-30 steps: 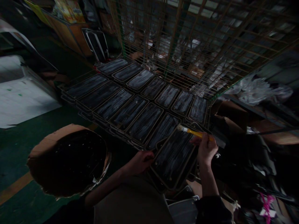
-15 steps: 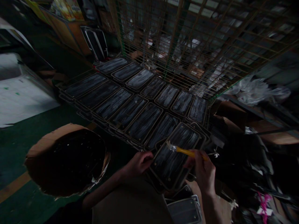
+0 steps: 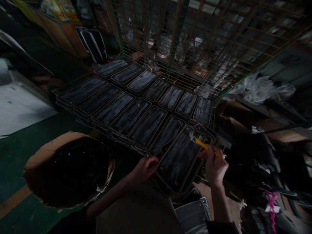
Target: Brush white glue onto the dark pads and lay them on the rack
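My left hand (image 3: 145, 167) grips the near left edge of a dark rectangular tray (image 3: 179, 159) streaked with white, holding it tilted over my lap. My right hand (image 3: 215, 164) is closed round a yellow-handled brush (image 3: 203, 145), whose bristles touch the tray's far right corner. Several similar coated trays (image 3: 136, 112) lie in rows on the floor just beyond it.
A wire mesh rack (image 3: 195, 45) stands behind the rows of trays. A dark round container in a cardboard rim (image 3: 67, 169) sits at my left. Stacked uncoated trays (image 3: 192, 214) lie by my right knee. Crumpled plastic (image 3: 263, 87) and dark clutter fill the right side.
The brush swept down toward the middle of the tray, then back up to its far right corner. The left hand has stayed on the tray's edge.
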`<action>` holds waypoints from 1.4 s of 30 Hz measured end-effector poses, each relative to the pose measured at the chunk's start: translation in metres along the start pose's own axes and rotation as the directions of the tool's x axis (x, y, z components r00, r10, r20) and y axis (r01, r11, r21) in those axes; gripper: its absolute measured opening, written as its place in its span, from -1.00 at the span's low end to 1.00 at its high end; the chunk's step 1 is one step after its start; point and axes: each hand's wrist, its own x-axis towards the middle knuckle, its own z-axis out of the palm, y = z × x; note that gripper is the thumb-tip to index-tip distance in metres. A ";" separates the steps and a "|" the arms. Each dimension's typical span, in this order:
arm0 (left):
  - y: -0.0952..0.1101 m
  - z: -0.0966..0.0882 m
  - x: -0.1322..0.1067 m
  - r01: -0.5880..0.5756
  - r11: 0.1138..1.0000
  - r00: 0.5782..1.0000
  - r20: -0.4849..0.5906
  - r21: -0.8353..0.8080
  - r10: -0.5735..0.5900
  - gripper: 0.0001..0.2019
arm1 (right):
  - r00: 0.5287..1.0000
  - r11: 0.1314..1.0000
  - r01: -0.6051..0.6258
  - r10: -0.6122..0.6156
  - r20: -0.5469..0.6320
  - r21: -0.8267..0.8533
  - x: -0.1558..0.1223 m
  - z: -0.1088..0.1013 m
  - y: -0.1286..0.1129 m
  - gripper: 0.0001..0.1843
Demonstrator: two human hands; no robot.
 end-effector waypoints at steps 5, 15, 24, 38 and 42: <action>-0.007 0.003 -0.003 0.082 0.990 0.996 0.047 -0.114 -0.077 -0.73 | 0.983 0.994 -0.091 0.080 0.166 0.059 -0.038 -0.028 -0.016 -0.63; 0.001 0.006 -0.007 0.030 0.996 0.999 -0.010 -0.082 -0.031 -0.78 | 0.999 0.999 0.009 -0.008 -0.031 0.031 -0.014 -0.015 0.007 -0.65; 0.001 0.012 -0.011 0.117 0.971 0.993 0.017 -0.209 -0.116 -0.71 | 0.945 0.962 -0.221 0.171 0.279 0.161 -0.118 -0.033 -0.037 -0.70; 0.001 0.010 -0.015 0.121 0.981 0.993 0.022 -0.151 -0.119 -0.69 | 0.982 0.986 -0.164 0.165 0.096 -0.018 -0.111 -0.066 -0.019 -0.64; 0.006 0.011 -0.013 0.142 0.982 0.990 0.027 -0.125 -0.140 -0.69 | 0.984 0.992 -0.126 0.127 -0.126 0.016 -0.081 -0.051 -0.011 -0.62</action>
